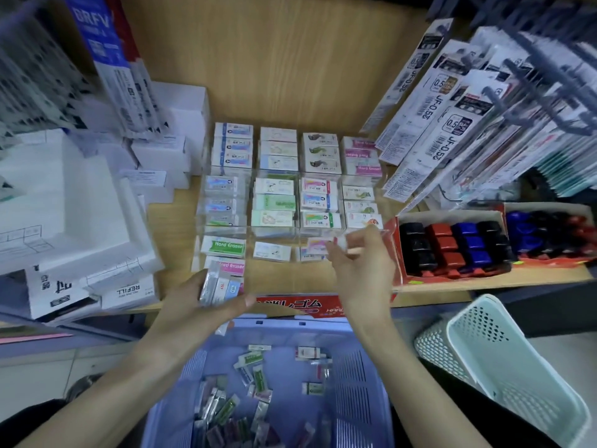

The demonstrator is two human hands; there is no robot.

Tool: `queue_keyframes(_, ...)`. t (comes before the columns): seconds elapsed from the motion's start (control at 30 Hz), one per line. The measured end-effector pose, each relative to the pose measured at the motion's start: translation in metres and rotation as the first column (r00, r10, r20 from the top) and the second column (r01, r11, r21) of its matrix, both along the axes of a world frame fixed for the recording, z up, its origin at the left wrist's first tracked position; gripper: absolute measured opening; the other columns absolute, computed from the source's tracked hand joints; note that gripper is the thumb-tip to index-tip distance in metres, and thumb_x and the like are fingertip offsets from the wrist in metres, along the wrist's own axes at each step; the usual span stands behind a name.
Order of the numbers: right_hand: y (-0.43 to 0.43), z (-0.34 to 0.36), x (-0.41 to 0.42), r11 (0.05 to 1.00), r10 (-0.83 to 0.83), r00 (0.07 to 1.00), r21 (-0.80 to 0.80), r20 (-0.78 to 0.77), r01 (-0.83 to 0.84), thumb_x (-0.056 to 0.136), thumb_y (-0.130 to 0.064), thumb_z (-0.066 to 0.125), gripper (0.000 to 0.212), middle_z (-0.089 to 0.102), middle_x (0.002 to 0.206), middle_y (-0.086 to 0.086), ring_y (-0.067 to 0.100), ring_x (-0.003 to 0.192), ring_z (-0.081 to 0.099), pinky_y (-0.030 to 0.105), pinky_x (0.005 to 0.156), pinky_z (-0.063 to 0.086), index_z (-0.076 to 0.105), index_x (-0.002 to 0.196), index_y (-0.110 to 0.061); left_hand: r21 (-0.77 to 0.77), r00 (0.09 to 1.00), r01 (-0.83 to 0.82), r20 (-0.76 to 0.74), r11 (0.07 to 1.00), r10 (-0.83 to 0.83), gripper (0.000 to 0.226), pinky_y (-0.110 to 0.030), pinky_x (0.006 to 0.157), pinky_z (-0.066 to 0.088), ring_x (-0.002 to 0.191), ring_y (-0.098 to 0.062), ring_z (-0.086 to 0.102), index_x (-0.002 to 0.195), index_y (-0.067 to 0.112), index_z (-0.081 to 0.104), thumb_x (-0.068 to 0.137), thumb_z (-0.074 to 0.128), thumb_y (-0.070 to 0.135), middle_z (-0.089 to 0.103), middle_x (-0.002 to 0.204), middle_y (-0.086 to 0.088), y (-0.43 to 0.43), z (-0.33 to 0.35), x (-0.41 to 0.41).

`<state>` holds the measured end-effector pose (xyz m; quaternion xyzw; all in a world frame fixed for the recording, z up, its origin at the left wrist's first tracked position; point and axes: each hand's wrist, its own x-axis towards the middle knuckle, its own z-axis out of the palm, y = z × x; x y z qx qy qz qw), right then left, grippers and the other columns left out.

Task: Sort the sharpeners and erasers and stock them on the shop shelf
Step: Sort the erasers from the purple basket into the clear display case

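Note:
Rows of wrapped erasers fill a clear divided organiser on the wooden shelf. My left hand grips a small stack of wrapped erasers at the shelf's front edge. My right hand reaches over the front right compartments, fingertips around a small clear-wrapped eraser; motion blur hides the exact grip. Below, a blue basket holds several loose erasers. Black, red and blue sharpeners sit in a red tray at the right.
White boxes and refill packs are stacked at the left. Hanging pen refill cards lean in from the right. A pale green basket stands at lower right. A red eraser box lies at the shelf edge.

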<state>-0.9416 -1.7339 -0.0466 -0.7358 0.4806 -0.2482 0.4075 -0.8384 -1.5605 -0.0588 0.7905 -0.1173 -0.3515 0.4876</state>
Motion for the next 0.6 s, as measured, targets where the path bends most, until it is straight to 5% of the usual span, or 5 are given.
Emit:
queue_keyframes(0.17,0.001,-0.018,0.027,0.974,0.071,0.949,-0.182,-0.307,-0.132,0.089,-0.016,0.062,0.018,0.060,0.098,0.008,0.026,0.085,0.060,0.029,0.063,0.040,0.051,0.101,-0.010,-0.044,1.000,-0.003,-0.027,0.999,0.002,0.042,-0.055,0.082,0.053,0.087,-0.033,0.066,0.103,0.011,0.063,0.069,0.082,0.029,0.069,0.092,-0.015,0.000,0.002,-0.001)
queue_keyframes(0.3,0.002,-0.022,0.020,0.876,0.072,0.760,-0.323,-0.646,-0.358,0.094,-0.013,0.055,0.035,0.054,0.123,0.008,0.024,0.091,0.064,0.025,0.060,0.035,0.048,0.127,-0.006,-0.124,0.993,-0.036,-0.113,0.992,0.022,0.034,-0.045,0.080,0.053,0.073,-0.019,0.064,0.092,0.016,0.067,0.063,0.080,0.029,0.070,0.080,-0.006,0.006,0.011,-0.003)
queue_keyframes(0.43,0.010,-0.015,0.005,0.837,0.147,0.746,-0.320,-0.649,-0.443,0.083,0.013,0.048,0.054,0.034,0.145,0.012,0.028,0.096,0.063,0.030,0.073,0.047,0.045,0.134,-0.004,-0.159,0.989,-0.037,-0.144,0.987,0.014,0.036,-0.043,0.081,0.052,0.076,-0.018,0.065,0.093,0.020,0.067,0.061,0.076,0.033,0.071,0.084,-0.005,0.011,0.018,-0.004)
queue_keyframes(0.5,0.005,-0.014,0.002,0.791,0.182,0.747,-0.356,-0.640,-0.497,0.078,0.015,0.053,0.054,0.042,0.140,0.012,0.031,0.093,0.063,0.033,0.067,0.048,0.052,0.128,-0.005,-0.161,0.989,-0.040,-0.144,0.986,0.017,0.032,-0.044,0.085,0.052,0.084,-0.021,0.067,0.096,0.023,0.067,0.068,0.081,0.028,0.072,0.088,-0.003,0.013,0.018,-0.003)
queue_keyframes(0.6,-0.006,-0.014,0.008,0.692,0.196,0.584,-0.311,-0.788,-0.651,0.080,0.003,0.064,0.039,0.052,0.123,0.003,0.025,0.089,0.064,0.029,0.055,0.040,0.056,0.116,-0.012,-0.162,0.991,-0.046,-0.130,0.986,0.024,0.032,-0.047,0.088,0.053,0.086,-0.025,0.067,0.095,0.025,0.067,0.068,0.083,0.028,0.072,0.089,-0.003,0.015,0.019,-0.003)
